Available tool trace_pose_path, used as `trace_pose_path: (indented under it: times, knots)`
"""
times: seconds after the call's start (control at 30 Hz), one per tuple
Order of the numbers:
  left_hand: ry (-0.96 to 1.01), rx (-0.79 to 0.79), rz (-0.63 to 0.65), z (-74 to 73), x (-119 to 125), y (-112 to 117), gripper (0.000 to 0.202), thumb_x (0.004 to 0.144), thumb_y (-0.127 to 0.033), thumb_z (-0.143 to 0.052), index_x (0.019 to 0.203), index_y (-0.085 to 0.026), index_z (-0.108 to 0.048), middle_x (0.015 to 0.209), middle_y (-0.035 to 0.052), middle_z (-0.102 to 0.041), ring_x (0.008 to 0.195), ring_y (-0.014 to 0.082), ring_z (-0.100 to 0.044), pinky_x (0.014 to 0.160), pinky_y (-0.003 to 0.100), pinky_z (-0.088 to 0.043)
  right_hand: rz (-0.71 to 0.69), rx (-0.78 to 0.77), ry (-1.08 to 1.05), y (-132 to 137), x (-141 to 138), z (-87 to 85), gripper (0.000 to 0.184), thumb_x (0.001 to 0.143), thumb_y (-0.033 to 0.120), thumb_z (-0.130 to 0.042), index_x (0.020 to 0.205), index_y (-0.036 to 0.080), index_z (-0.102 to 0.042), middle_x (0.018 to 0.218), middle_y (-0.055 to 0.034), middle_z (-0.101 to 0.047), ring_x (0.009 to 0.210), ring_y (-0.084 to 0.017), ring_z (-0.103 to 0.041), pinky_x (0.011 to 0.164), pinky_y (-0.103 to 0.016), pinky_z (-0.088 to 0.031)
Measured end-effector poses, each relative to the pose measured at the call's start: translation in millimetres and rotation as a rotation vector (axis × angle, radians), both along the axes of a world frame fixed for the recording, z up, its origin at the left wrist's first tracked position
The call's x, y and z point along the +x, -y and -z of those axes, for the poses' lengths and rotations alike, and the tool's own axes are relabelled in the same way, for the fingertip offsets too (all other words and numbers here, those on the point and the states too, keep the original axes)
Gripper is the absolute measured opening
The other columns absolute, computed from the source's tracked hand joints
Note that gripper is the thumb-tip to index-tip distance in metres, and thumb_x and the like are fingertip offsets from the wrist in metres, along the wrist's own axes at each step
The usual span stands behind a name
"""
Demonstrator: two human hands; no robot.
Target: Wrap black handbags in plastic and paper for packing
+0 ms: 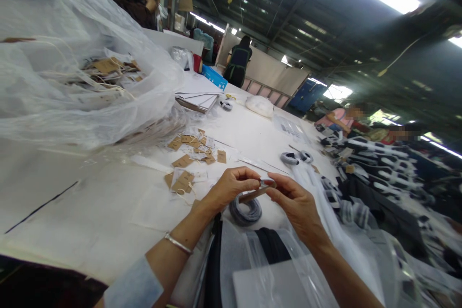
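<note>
My left hand (236, 184) and my right hand (294, 202) meet in the middle of the view, thumbs and fingers pinched. Between the fingertips is a narrow strip (255, 194), brown with a pale shiny upper part; its exact kind is unclear. Just beneath it a grey coiled roll of banding (246, 211) lies on the white table (151, 221). Closest to me is a clear plastic bag (267, 269) with grey and black fabric and a white card inside. Brown cardboard hang tags (183, 180) with strings lie left of my left hand.
A large clear plastic bag (159, 101) full of tags stands at the left. Stacked papers (202, 100) and a blue box (214, 76) sit farther back. More grey rolls (289, 158) lie beyond my right hand, with packed black-and-white goods (382, 163) at right. Other people are around the table.
</note>
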State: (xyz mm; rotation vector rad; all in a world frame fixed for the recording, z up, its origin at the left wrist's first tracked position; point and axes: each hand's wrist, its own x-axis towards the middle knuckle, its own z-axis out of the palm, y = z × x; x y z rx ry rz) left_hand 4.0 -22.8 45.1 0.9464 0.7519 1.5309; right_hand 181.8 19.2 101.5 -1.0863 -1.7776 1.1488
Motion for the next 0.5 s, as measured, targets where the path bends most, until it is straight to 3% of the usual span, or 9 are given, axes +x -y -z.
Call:
trace_pose_path:
  times: [0.2, 0.5]
  knots:
    - [0.086, 0.013, 0.03, 0.4, 1.5, 0.5, 0.03, 0.07, -0.032, -0.083, 0.088, -0.014, -0.068, 0.082, 0.0027, -0.07, 0.071, 0.0123, -0.061, 0.07, 0.023, -0.044, 0.019, 0.192, 0.121, 2.1, 0.2, 5.5, 0.046, 0.07, 0.048, -0.082, 0.108, 0.023, -0.073, 0.099, -0.005, -0.076, 0.085, -0.022, -0.069, 0.08, -0.036, -0.057]
    - [0.081, 0.013, -0.027, -3.8, 0.9, 0.5, 0.034, 0.069, -0.036, -0.082, 0.087, -0.014, -0.063, 0.074, 0.001, -0.067, 0.066, 0.012, -0.06, 0.066, 0.023, -0.044, 0.007, 0.474, 0.267, 6.0, -5.3, 7.4, 0.037, 0.078, 0.044, -0.077, 0.109, 0.024, -0.073, 0.092, -0.003, -0.076, 0.072, -0.019, -0.067, 0.072, -0.033, -0.056]
